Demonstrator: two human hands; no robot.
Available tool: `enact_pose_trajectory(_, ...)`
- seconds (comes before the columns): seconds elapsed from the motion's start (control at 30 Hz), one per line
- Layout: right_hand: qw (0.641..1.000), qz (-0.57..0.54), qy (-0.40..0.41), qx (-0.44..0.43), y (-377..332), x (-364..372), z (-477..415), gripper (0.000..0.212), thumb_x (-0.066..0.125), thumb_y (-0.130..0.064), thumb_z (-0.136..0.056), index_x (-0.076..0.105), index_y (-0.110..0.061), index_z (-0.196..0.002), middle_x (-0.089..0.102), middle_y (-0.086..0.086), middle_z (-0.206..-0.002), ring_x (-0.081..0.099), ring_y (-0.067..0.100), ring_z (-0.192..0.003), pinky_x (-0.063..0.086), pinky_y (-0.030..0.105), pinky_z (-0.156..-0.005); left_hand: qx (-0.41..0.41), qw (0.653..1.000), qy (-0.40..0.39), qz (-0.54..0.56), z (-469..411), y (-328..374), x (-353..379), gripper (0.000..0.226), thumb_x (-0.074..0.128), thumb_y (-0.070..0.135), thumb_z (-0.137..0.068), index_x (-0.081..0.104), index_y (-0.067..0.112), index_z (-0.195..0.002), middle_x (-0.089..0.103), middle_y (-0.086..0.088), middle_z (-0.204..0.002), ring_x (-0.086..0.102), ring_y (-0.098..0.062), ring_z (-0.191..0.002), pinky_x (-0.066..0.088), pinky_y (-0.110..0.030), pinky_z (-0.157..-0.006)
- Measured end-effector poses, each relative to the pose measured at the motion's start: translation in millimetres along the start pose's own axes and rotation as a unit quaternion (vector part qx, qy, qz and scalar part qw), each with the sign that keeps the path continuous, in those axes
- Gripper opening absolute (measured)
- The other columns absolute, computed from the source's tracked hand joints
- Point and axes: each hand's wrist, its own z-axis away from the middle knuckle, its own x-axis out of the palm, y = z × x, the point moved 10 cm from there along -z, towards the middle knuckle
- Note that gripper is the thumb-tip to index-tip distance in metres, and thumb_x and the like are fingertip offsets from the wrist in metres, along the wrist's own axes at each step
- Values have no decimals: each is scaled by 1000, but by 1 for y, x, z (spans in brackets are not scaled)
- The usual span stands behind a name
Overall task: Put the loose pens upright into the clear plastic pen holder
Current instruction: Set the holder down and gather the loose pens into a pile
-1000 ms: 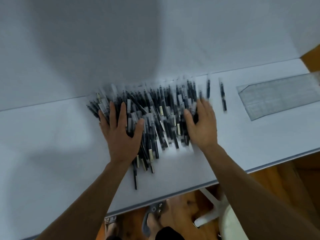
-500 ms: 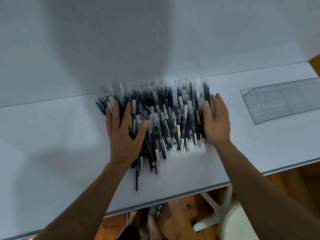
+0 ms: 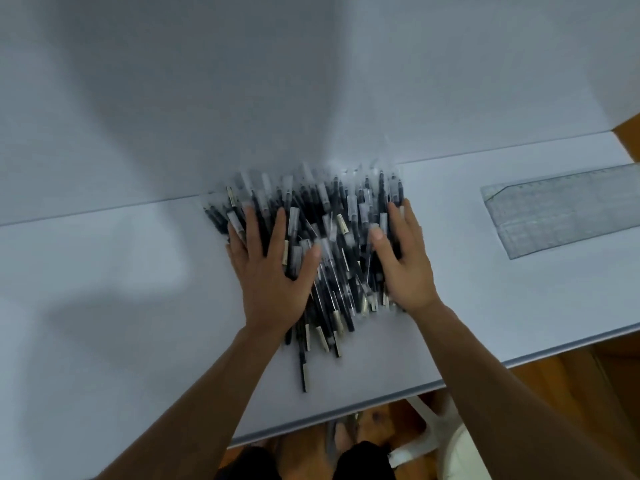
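Note:
A big heap of loose black pens with clear caps (image 3: 332,251) lies on the white table, pushed up against the wall. My left hand (image 3: 273,271) lies flat on the heap's left side, fingers spread. My right hand (image 3: 405,261) presses against the heap's right side, fingers straight and together. Neither hand grips a pen. One pen (image 3: 304,368) sticks out toward the table's front edge. A flat clear plastic pen holder (image 3: 568,209) lies on its side at the right of the table, apart from the heap.
The white table (image 3: 104,306) ends in a front edge just below the heap. Behind it rises a white wall (image 3: 311,81). Under the table I see a wooden floor, feet and a white stool (image 3: 460,455).
My right hand has swept leftward, pushing stray pens on the right into the heap. The heap is now narrower. My left hand has stayed on the left side.

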Motion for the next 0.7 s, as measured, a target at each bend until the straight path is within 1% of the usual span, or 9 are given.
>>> enact_pose_trajectory(0.07, 1000, -27, -2, 8, 3, -4, -1, 66, 37, -67, -91, 24, -42, -151, 6, -19, -163, 1, 4, -149, 8, 41, -123, 11, 1000, 8, -3, 0, 7, 2, 76, 35, 71, -89, 24, 31, -153, -4, -1, -164, -10, -29, -150, -3, -53, -120)
enact_pose_trajectory(0.1, 999, -42, -2, 6, 3, -5, -1, 68, 37, -69, -91, 25, -40, -151, 6, -20, -162, 2, 1, -149, 9, 35, -123, 15, 1000, 14, -3, -1, 10, 2, 76, 36, 69, -90, 26, 29, -153, -2, -2, -164, -8, -29, -150, -3, -52, -120)
enact_pose_trajectory(0.13, 998, -55, -2, -2, 2, -7, -2, 70, 36, -70, -90, 26, -39, -152, 6, -20, -162, 3, -4, -147, 10, 25, -120, 17, 1000, 18, -3, -2, 12, 3, 75, 37, 68, -90, 27, 27, -153, -1, -2, -164, -7, -29, -150, -2, -52, -120)
enact_pose_trajectory(0.2, 997, -72, -10, -11, 1, -11, -4, 72, 36, -72, -90, 26, -37, -152, 6, -20, -162, 3, -12, -144, 9, 7, -110, 17, 1000, 21, 1, -3, 18, 8, 74, 39, 66, -90, 29, 26, -152, 1, -3, -164, -6, -28, -150, 0, -52, -121)
enact_pose_trajectory(0.27, 997, -70, -23, -19, 2, -17, -8, 75, 35, -75, -87, 24, -38, -152, 4, -20, -163, 1, -13, -143, 7, 1, -106, 13, 1000, 19, 10, -2, 26, 13, 73, 40, 64, -90, 29, 26, -152, 2, -3, -164, -8, -27, -150, 1, -52, -121)
enact_pose_trajectory(0.37, 997, -40, -35, -47, 4, -29, -15, 83, 31, -81, -83, 22, -38, -153, 3, -17, -163, 0, -9, -145, 6, 5, -108, 11, 1000, 24, 12, -1, 42, 23, 73, 40, 63, -90, 30, 26, -151, 3, -4, -164, -7, -27, -150, 1, -50, -121)
enact_pose_trajectory(0.47, 997, -39, -49, -52, 12, -38, -22, 84, 30, -82, -83, 21, -37, -153, 4, -18, -163, 1, -8, -145, 7, 11, -111, 16, 1000, 16, 6, -1, 61, 39, 72, 41, 62, -90, 30, 26, -151, 3, -4, -164, -7, -26, -150, 0, -48, -121)
enact_pose_trajectory(0.63, 997, -34, -40, -57, 23, -60, -31, 80, 31, -80, -85, 19, -39, -153, 3, -19, -163, 0, -13, -143, 5, 2, -104, 11, 1000, 5, 24, -1, 86, 65, 71, 39, 63, -90, 27, 31, -152, 0, 0, -164, -11, -25, -150, 0, -50, -121)
enact_pose_trajectory(0.7, 998, -26, -24, -59, 27, -67, -34, 80, 32, -78, -87, 18, -37, -154, 4, -17, -163, 0, -12, -144, 6, 2, -106, 7, 999, 15, 30, -2, 95, 75, 69, 37, 63, -91, 26, 32, -152, 0, 1, -164, -12, -24, -150, 1, -53, -120)
